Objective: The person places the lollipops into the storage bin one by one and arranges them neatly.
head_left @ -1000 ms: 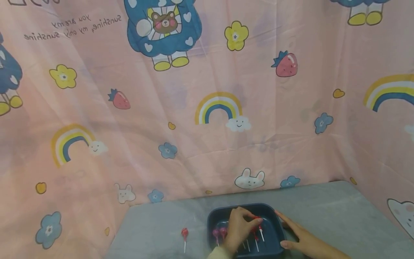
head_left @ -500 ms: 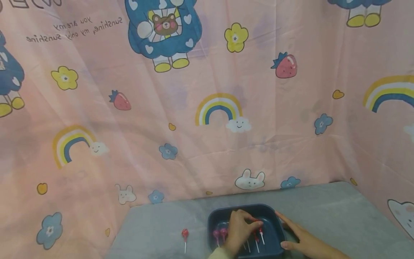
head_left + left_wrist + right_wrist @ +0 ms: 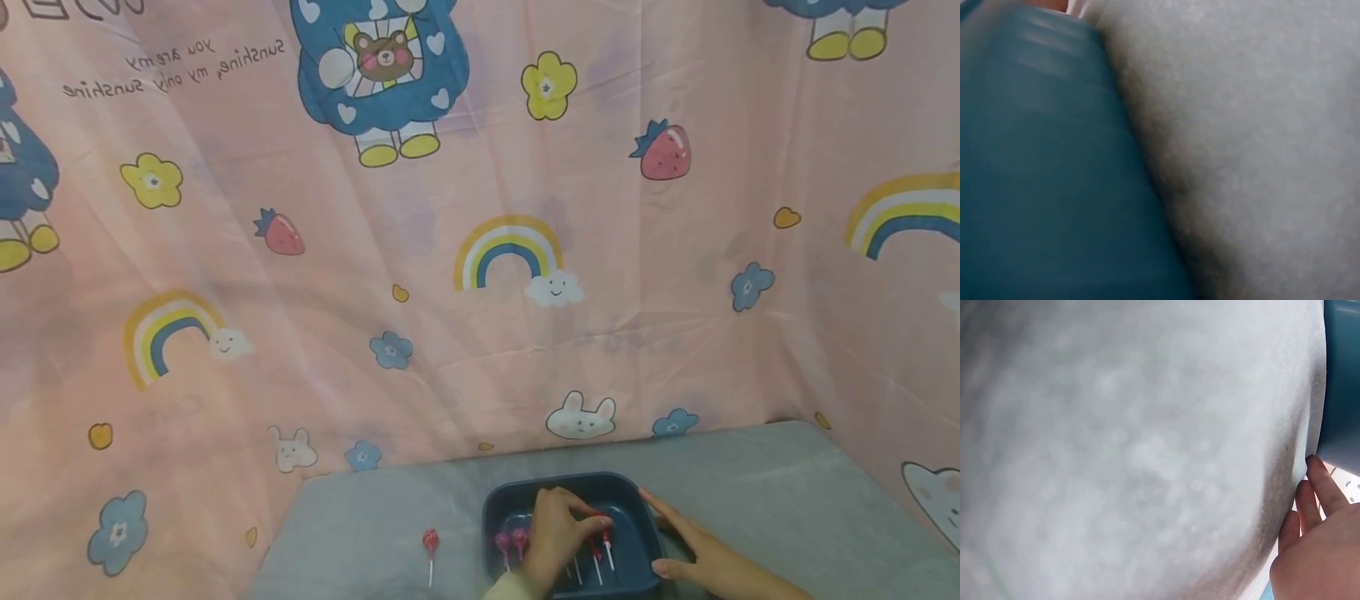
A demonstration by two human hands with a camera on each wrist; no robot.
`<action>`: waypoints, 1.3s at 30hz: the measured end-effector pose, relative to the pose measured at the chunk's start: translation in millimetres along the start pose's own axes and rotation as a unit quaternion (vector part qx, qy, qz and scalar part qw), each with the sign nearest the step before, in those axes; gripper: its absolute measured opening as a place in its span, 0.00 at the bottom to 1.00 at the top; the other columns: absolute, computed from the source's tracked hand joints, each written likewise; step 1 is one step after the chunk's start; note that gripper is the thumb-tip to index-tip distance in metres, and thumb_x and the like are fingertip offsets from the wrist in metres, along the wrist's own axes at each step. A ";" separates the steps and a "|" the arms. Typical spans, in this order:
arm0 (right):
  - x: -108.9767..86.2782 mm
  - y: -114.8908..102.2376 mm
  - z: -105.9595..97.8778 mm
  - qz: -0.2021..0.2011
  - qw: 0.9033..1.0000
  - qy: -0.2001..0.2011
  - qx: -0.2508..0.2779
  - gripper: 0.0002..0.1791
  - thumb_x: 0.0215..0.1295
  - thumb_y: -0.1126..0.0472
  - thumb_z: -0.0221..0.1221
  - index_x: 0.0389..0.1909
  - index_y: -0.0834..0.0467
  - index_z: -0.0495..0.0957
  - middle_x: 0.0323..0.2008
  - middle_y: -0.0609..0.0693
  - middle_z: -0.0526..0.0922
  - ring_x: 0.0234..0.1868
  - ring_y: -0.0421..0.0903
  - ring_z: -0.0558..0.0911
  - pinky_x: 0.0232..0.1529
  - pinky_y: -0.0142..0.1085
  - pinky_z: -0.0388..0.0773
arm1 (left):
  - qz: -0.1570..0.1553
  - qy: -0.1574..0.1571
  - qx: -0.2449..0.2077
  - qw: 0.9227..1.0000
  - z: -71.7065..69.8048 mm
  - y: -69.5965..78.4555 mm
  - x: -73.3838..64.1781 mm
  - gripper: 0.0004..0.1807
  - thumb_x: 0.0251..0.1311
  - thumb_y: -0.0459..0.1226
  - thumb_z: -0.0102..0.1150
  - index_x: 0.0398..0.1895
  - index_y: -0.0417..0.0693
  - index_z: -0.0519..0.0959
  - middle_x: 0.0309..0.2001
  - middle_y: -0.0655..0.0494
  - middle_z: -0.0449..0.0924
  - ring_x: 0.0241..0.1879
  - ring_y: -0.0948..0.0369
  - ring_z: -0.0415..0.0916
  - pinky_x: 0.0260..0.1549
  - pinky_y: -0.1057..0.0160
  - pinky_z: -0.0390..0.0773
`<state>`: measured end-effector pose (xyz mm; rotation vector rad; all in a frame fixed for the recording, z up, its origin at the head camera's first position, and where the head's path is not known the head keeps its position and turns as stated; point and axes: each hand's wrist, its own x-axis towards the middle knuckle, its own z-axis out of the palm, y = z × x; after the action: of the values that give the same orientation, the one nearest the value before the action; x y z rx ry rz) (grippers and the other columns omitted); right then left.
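Note:
In the head view my left hand (image 3: 557, 532) reaches into a dark blue tray (image 3: 498, 493), its thumb and forefinger pinching a red lollipop (image 3: 607, 533) by the head. The white stick of that lollipop points toward me. Another red lollipop (image 3: 596, 550) lies just left of it, and purple (image 3: 502, 542) and pink (image 3: 520, 539) ones lie at the tray's left; my hand hides part of the row. My right hand (image 3: 701, 550) rests against the tray's right side with fingers extended along the outer wall and thumb near the front corner.
A single red lollipop (image 3: 430, 540) lies outside the tray, to its left, on the grey cloth-covered table (image 3: 360, 517). Behind the table hangs a pink printed curtain (image 3: 330, 400). The tray's outer wall (image 3: 1054, 175) fills the left part of the left wrist view.
The red lollipop at my left fingertips sits slightly lower in the tray than a second ago. Both hands stay in nearly the same place.

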<state>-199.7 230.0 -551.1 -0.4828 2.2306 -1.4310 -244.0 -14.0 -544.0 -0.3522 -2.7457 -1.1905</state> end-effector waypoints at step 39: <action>2.1 -2.6 -2.1 0.004 1.000 0.003 -0.017 0.43 0.70 0.49 0.51 0.75 0.44 0.32 0.67 0.75 0.55 0.65 0.76 0.58 0.44 0.73 0.66 | 0.018 -0.093 0.067 0.993 -4.3 5.8 4.7 0.13 0.46 0.55 0.67 0.35 0.65 0.84 0.38 0.65 0.81 0.37 0.68 0.67 0.34 0.68 0.65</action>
<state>-202.5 229.5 -548.3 -0.4800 2.2612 -1.3945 -247.0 -12.5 -536.0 -0.5186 -2.9439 -1.0048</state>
